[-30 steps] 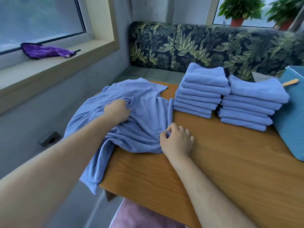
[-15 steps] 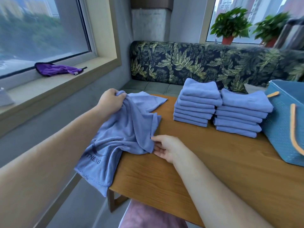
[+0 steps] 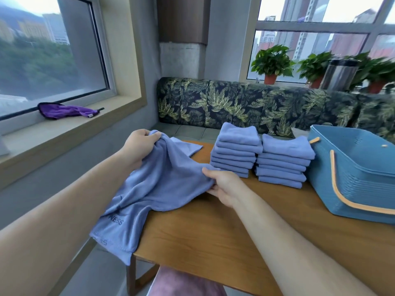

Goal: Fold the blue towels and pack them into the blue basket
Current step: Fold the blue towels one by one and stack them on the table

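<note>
Fingers pinch towel, length draping near-left.

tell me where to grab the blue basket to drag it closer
Take the orange handle of the blue basket, coming from the near side over the wooden table. It lies folded down against the wall facing the person, so fingers can probably hook under its lower curve.

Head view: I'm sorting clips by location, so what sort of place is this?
Probably a window-side seating nook in a high-rise flat or lounge. A leaf-print upholstered bench lines the wall, potted plants stand behind it, and tower blocks show through the window.
</note>
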Demonstrator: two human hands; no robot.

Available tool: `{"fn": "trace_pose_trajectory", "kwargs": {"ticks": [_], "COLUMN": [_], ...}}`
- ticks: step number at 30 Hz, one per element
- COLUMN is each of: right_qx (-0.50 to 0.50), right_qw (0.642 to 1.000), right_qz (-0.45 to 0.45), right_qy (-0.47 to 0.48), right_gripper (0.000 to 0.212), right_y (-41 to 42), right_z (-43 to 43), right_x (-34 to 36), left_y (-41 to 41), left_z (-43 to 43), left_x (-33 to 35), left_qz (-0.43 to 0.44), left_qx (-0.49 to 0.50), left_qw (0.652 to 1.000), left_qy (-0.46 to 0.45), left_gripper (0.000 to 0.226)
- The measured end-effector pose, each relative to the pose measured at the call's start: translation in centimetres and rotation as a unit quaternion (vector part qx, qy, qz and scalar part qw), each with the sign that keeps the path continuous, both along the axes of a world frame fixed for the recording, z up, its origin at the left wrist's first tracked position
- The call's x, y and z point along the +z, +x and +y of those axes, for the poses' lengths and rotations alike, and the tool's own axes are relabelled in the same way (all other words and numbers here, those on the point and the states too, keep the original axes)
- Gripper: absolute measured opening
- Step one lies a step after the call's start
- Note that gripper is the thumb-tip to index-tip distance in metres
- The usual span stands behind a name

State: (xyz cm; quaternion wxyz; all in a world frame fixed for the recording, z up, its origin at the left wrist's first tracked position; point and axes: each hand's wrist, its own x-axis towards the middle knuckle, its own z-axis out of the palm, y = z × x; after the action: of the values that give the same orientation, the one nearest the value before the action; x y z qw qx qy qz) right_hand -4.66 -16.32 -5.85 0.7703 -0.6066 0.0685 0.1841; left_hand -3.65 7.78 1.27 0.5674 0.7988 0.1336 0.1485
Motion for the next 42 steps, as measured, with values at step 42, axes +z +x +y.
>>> {"fn": "trace_pose_trajectory", "kwargs": {"ticks": [42], "right_qx": [-0.125], "right_qw": [0.940], "right_qz": [-0.261], "right_qy": [-0.181], "right_gripper": [0.024], "right_y": [-9.0], "right_z": [-23.2], "right_x": [23.3], "left_y": [-6.0], "left_z": [-11.4], "left_x": [13.9], "left_qz": [-0.158], "left_qx": [-0.186], "left_qw": [0.953], "left_qy": [-0.180], "left_gripper": [0.012]}}
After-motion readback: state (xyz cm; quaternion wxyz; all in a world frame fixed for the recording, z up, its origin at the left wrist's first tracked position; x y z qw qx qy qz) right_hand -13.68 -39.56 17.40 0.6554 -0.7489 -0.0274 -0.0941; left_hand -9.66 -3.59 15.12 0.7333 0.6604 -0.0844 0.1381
